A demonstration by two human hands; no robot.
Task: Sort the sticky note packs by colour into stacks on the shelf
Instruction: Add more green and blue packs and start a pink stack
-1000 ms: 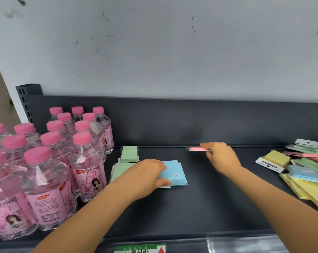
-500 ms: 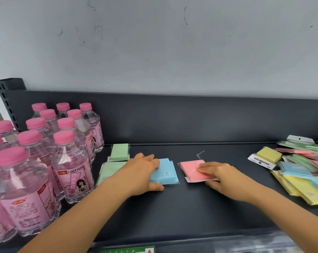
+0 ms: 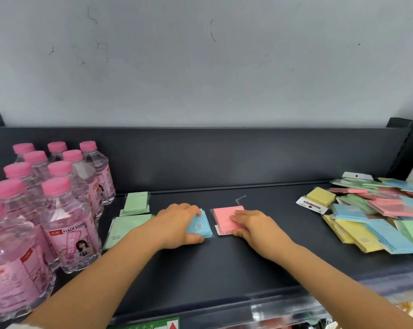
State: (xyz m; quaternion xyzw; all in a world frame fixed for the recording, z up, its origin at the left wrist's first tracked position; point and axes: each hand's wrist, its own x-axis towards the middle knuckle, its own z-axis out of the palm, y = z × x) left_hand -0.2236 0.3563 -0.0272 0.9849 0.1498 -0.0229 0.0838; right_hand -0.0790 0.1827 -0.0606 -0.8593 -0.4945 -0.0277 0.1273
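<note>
Pink square sticky-note pack [image 3: 224,219], midway along the dark metal shelf [image 3: 224,269], is squared under the flat right hand [image 3: 252,225]; the left hand [image 3: 174,224] clasps the blue square pack [image 3: 200,227].

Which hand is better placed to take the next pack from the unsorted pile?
Probably the right hand. It rests on the pink pack, nearer the unsorted pile at the right; the left hand holds the blue stack, farther away.

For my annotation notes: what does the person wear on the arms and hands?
Both forearms are bare. The left hand and right hand show no gloves, rings or watch. A pale sleeve edge shows at the left arm's near end.
</note>
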